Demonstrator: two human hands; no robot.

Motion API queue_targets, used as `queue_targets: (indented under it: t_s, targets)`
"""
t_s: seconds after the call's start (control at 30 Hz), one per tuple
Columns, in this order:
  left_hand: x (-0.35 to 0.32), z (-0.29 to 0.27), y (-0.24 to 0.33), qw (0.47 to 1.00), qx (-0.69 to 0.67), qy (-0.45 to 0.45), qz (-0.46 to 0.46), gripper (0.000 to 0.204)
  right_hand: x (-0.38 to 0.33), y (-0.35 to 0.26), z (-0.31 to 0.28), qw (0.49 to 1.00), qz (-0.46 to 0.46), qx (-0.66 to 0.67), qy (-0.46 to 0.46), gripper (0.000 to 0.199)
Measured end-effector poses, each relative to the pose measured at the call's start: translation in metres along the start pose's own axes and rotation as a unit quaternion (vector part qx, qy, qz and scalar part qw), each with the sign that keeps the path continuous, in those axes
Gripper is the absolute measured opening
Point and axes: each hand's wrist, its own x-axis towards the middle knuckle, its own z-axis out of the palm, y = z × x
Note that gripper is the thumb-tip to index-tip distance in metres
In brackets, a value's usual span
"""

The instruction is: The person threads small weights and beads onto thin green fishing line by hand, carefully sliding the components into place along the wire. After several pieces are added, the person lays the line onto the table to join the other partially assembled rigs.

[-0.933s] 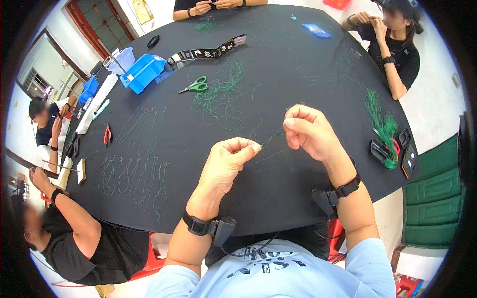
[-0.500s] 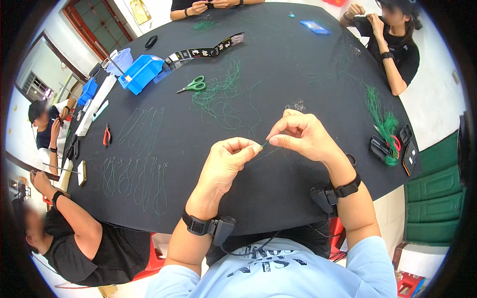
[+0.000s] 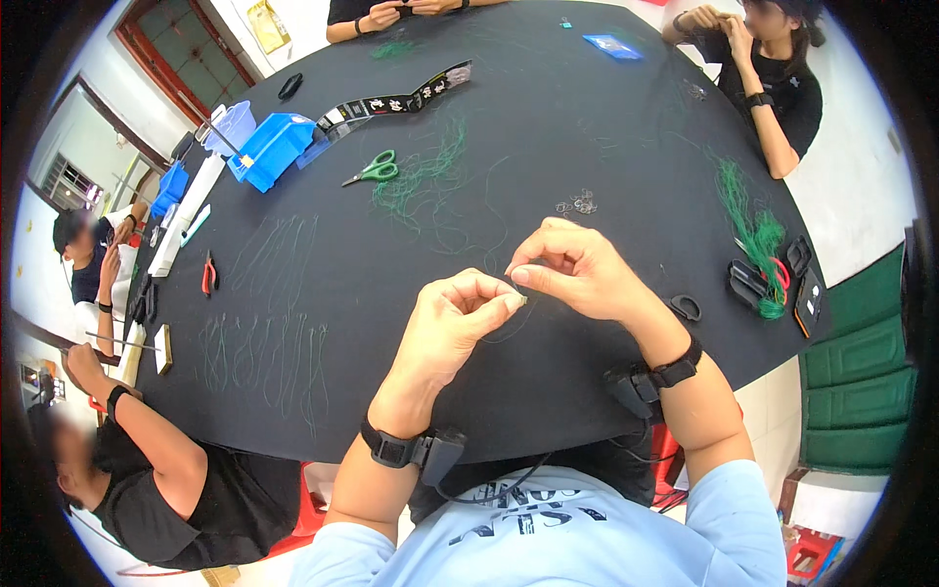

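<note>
black table | left hand, right hand grips pinch green thread between fingertips

Bare black tabletop lies open directly beyond the left hand and right hand, up to a small cluster of metal rings. Loose tangle of green thread and green-handled scissors block far left. Rows of cut green threads occupy near left. Right edge crowded: green thread bundle, black clips.
</note>
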Motion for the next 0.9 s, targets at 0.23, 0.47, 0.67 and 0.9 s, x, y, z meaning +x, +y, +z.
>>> queue_targets:
  t_s: [0.23, 0.47, 0.67, 0.9]
  targets:
    - [0.002, -0.008, 0.000, 0.988, 0.013, 0.086, 0.127, 0.006, -0.004, 0.015, 0.018, 0.980, 0.132, 0.128, -0.071, 0.008]
    - [0.004, -0.010, -0.001, 0.982, 0.000, 0.153, 0.107, 0.010, -0.008, -0.004, 0.026, 0.996, -0.036, -0.076, -0.018, 0.007]
    - [0.007, -0.009, -0.008, 0.980, 0.020, 0.175, 0.096, 0.010, -0.013, -0.027, 0.029, 0.964, -0.126, -0.233, 0.020, 0.011]
    - [0.008, -0.007, -0.014, 0.951, 0.226, 0.158, 0.143, 0.011, -0.010, -0.027, 0.026, 0.949, -0.148, -0.258, 0.110, 0.016]
